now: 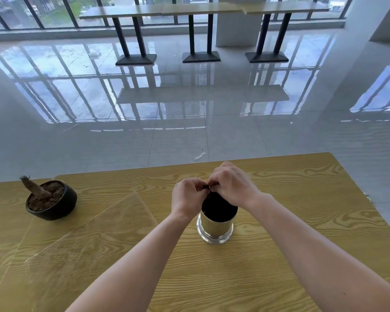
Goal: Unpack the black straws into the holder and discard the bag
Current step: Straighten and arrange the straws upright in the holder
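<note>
1. Head view: black straws [218, 207] stand bunched in the holder [215, 228], centre-right on the tabletop [302, 221].
2. Left hand [186, 197] and right hand [233, 188] meet above the bunch, fingers of both pinched narrow on something small and dark at the straw tops. Can't tell whether it's a tie or straw ends.
3. Bag [88, 228] lies flat to the left, apart from the holder, not yet discarded.
4. Risks, my read: pulling sideways at the top could tip the holder, since it's tall and narrow on a flared base; loose straws could splay or spill over the rim.
5. Bag is clear thin film, nearly invisible on the woodgrain, so easy to overlook.
6. Holder: polished metal cylinder. Tabletop: yellow wood-grain laminate. Dark round pot [52, 201] far left.
</note>
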